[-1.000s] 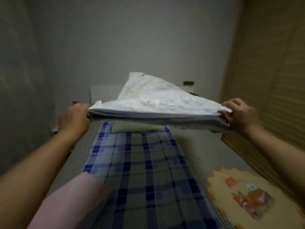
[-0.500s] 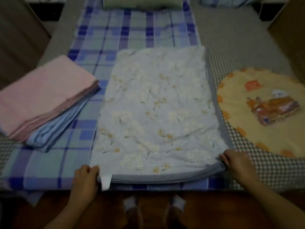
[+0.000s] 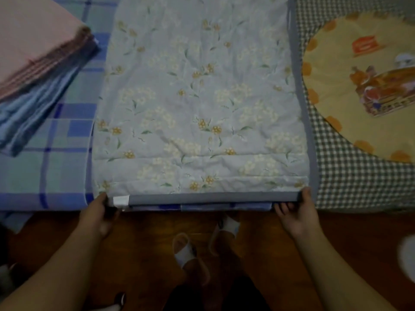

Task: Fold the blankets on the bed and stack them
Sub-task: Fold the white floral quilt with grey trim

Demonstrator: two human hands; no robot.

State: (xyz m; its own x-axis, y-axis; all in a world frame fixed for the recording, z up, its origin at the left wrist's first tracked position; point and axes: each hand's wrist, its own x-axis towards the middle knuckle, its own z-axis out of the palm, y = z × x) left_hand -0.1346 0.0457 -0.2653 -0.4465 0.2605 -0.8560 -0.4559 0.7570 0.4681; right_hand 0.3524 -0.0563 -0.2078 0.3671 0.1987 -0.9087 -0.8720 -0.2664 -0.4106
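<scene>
The flowery blanket [image 3: 199, 97] lies flat on the bed [image 3: 45, 176], just right of the pink folded pile [image 3: 33, 41]. The left hand [image 3: 98, 215] and right hand [image 3: 296, 214] each pinch a near corner. Pull unevenly and the layers may slide crooked. Half a second ago the near edge curved; now it's straight

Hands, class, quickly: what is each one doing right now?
Left hand: grips the near left corner of the floral blanket.
Right hand: grips the same blanket's near right corner.
</scene>
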